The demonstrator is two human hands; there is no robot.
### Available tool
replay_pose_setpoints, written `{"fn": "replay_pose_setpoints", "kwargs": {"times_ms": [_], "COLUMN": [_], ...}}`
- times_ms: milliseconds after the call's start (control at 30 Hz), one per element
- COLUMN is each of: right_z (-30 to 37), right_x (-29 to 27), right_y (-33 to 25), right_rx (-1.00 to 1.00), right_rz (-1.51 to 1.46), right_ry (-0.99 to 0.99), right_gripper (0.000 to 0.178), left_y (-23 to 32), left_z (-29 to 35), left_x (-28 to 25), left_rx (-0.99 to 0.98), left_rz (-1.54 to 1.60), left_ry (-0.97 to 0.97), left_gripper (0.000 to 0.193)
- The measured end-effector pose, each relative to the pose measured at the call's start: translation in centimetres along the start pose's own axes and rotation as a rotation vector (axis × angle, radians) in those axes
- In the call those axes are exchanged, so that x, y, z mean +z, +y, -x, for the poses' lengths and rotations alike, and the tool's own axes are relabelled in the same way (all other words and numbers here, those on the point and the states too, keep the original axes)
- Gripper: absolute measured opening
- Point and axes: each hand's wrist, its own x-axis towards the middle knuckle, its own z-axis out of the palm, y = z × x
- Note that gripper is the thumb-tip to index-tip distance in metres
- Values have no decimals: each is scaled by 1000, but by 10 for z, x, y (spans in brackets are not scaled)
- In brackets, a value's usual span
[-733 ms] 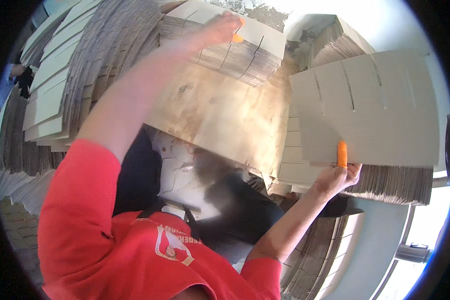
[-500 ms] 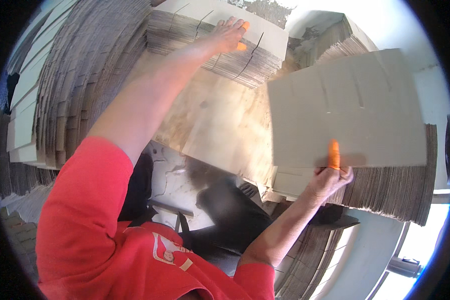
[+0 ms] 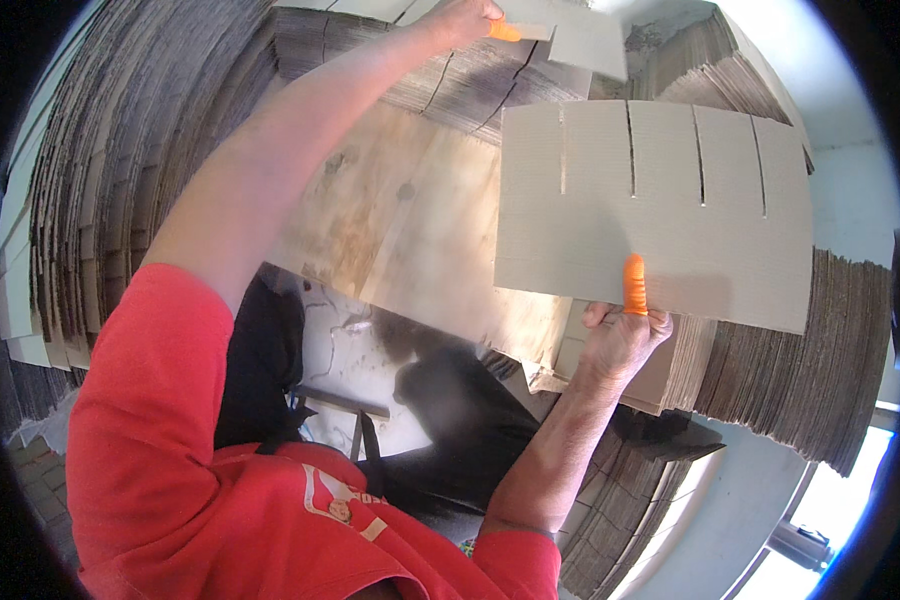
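Observation:
My right hand (image 3: 625,340) pinches the near edge of a slotted cardboard sheet (image 3: 660,240), thumb and curled fingers below. One finger in an orange finger cover (image 3: 635,285) lies flat on top. Several long slits run into the sheet from its far edge. At the far side my left hand (image 3: 465,22), with orange-covered fingertips, closes on the edge of another cardboard sheet (image 3: 585,45), partly raised above the far stack (image 3: 400,75). Part of that hand and sheet is cut off by the picture's upper rim.
A wooden board (image 3: 390,210) lies between my arms. Tall cardboard stacks (image 3: 160,150) line the left side. More stacks stand at the right (image 3: 800,370) and far right (image 3: 710,60). A lower stack (image 3: 630,500) sits beside my right forearm.
The right hand's sheet has moved slightly left and nearer to level, its slits now clearer. My left hand has gone from lying spread on the far stack to gripping a lifted sheet.

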Motion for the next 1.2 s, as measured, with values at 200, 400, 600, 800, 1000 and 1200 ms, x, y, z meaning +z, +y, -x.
{"fn": "replay_pose_setpoints", "kwargs": {"times_ms": [200, 400, 600, 800, 1000, 1200], "right_z": [3, 2, 4, 1, 2, -2], "right_x": [8, -2, 6, -5, -7, -5], "right_y": [-2, 2, -7, -4, -4, 3], "right_rx": [5, -69, -29, 10, -56, -65], "right_rz": [45, 220, 298, 302, 326, 247], "right_ry": [47, 12, 70, 73, 6, 32], "right_gripper": [19, 24, 28, 32, 27, 28], "left_y": [22, 55, 67, 60, 54, 76], "left_z": [16, 64, 87, 89, 93, 119], "left_x": [26, 52, 62, 63, 64, 74], "left_rx": [722, 938, 932, 916, 943, 1060], "left_rz": [-539, -934, -971, -940, -873, -846], "left_ry": [257, 211, 154, 126, 179, 181], "left_gripper": [12, 12, 12, 17, 21, 13]}}
